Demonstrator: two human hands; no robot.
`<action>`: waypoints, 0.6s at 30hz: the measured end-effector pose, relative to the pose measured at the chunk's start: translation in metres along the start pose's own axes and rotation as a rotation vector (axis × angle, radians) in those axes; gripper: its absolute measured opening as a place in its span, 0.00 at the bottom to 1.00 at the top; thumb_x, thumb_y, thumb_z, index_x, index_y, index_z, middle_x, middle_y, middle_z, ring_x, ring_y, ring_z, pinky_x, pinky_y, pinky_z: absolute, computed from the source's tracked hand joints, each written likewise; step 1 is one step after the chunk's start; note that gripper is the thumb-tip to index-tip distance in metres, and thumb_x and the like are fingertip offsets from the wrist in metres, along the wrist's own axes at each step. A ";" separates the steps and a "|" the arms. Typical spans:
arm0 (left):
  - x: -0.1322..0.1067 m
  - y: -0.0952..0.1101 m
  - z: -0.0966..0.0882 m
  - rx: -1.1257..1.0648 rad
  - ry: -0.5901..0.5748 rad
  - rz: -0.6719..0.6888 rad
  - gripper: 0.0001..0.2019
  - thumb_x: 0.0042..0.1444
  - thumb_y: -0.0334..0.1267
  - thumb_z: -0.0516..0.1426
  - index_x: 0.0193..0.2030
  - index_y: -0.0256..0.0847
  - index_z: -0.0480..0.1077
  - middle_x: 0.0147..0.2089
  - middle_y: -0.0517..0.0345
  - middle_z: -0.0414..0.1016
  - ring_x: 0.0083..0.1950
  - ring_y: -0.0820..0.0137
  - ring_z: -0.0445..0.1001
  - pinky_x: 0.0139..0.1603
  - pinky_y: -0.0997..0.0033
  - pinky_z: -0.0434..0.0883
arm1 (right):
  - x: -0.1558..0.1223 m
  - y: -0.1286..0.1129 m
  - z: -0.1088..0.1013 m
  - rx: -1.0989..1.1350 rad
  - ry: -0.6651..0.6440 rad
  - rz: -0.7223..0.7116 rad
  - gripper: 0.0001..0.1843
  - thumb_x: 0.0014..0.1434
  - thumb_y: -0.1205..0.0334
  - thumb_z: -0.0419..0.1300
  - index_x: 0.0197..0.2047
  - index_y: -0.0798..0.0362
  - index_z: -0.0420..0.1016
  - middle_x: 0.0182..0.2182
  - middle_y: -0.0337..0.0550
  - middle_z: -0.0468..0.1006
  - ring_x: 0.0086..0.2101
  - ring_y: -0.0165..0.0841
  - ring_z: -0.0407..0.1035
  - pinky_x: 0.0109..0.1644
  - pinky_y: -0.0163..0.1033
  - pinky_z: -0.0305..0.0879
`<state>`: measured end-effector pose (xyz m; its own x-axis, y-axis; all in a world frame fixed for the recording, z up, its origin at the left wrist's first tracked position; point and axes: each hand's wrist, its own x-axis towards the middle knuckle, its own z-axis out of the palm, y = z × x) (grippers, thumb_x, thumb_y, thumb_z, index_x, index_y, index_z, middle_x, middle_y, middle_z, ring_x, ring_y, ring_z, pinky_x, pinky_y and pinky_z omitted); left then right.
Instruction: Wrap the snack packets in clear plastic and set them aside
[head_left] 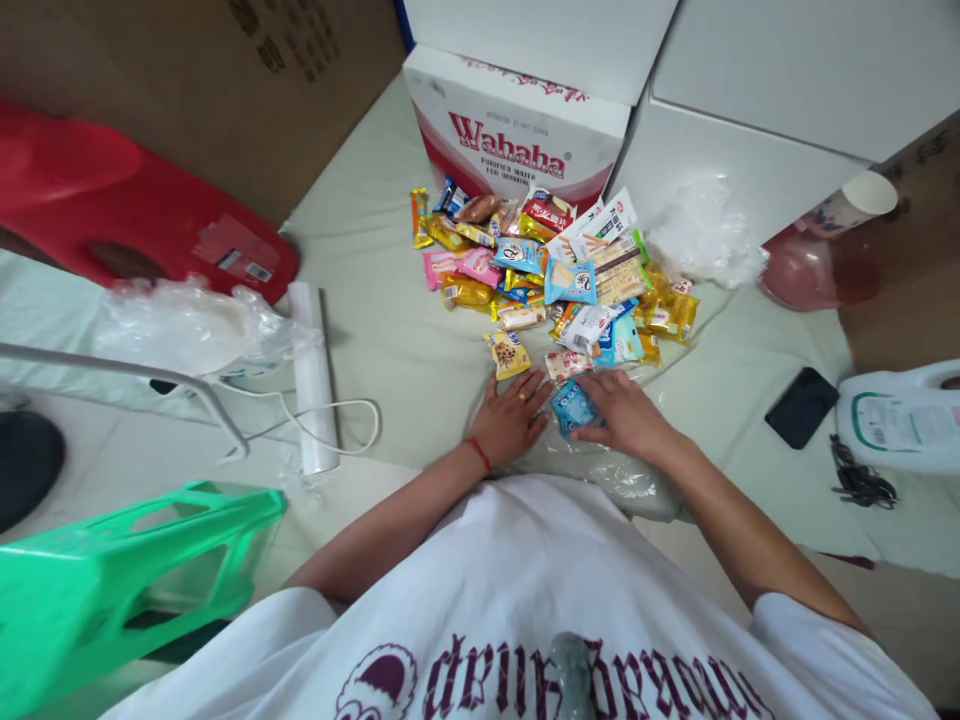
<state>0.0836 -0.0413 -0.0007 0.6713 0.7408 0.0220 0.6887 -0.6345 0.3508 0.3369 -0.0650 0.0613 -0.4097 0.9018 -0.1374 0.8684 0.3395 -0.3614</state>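
A small blue snack packet [573,408] lies near the table's front edge, over a clear plastic sheet or bag [622,465]. My right hand [626,412] has its thumb and fingers about the packet's right side, closed on it. To the left, my left hand [511,415] rests palm down, fingers stretched and apart, holding nothing. Just beyond its fingertips sits a yellow cookie packet [508,354]. A small red-and-cream packet [568,365] lies between the hands and a heap of wrapped snacks [536,255], with pale blue, pink, gold and white wrappers.
Behind the heap stands a Wahaba water carton [517,130]. Crumpled clear plastic [705,235], a black phone [801,408] and a white jug [900,420] are on the right. At left are a red jug [142,200], a white roll [313,380] and a green stool [142,570].
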 end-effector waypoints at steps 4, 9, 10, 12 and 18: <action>0.000 0.001 0.001 0.002 0.009 0.006 0.27 0.73 0.48 0.46 0.76 0.46 0.59 0.79 0.48 0.57 0.78 0.55 0.58 0.76 0.32 0.46 | 0.004 -0.014 0.020 -0.100 -0.062 -0.039 0.41 0.57 0.56 0.72 0.71 0.53 0.66 0.64 0.61 0.70 0.60 0.56 0.62 0.60 0.60 0.65; 0.000 -0.001 -0.001 -0.049 0.013 0.003 0.27 0.73 0.48 0.46 0.75 0.46 0.59 0.78 0.48 0.57 0.78 0.56 0.57 0.76 0.32 0.46 | -0.006 0.002 0.023 0.014 -0.072 -0.168 0.39 0.59 0.61 0.70 0.72 0.48 0.66 0.65 0.55 0.70 0.62 0.50 0.62 0.66 0.58 0.60; 0.000 -0.003 -0.003 -0.077 0.007 -0.002 0.28 0.73 0.49 0.47 0.75 0.46 0.59 0.78 0.48 0.58 0.78 0.56 0.58 0.77 0.33 0.47 | -0.009 0.005 0.022 0.026 -0.059 -0.164 0.39 0.59 0.59 0.70 0.72 0.47 0.65 0.66 0.55 0.69 0.63 0.51 0.61 0.67 0.60 0.60; 0.000 -0.009 -0.008 -0.158 -0.001 -0.017 0.29 0.71 0.50 0.48 0.76 0.44 0.58 0.78 0.46 0.59 0.77 0.56 0.59 0.76 0.36 0.51 | -0.017 0.006 0.018 0.047 -0.010 -0.162 0.40 0.61 0.55 0.69 0.73 0.47 0.64 0.68 0.56 0.66 0.66 0.53 0.58 0.68 0.62 0.58; -0.012 -0.032 -0.032 -0.363 0.068 0.103 0.24 0.68 0.41 0.50 0.68 0.45 0.70 0.76 0.49 0.63 0.77 0.60 0.60 0.74 0.49 0.64 | -0.078 -0.010 0.003 0.202 0.305 -0.096 0.25 0.70 0.57 0.59 0.68 0.39 0.68 0.60 0.51 0.74 0.61 0.47 0.67 0.63 0.60 0.67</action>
<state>0.0444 -0.0231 0.0179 0.7037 0.6980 0.1327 0.4684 -0.5963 0.6520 0.3590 -0.1398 0.0726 -0.3579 0.9171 0.1755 0.7453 0.3938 -0.5381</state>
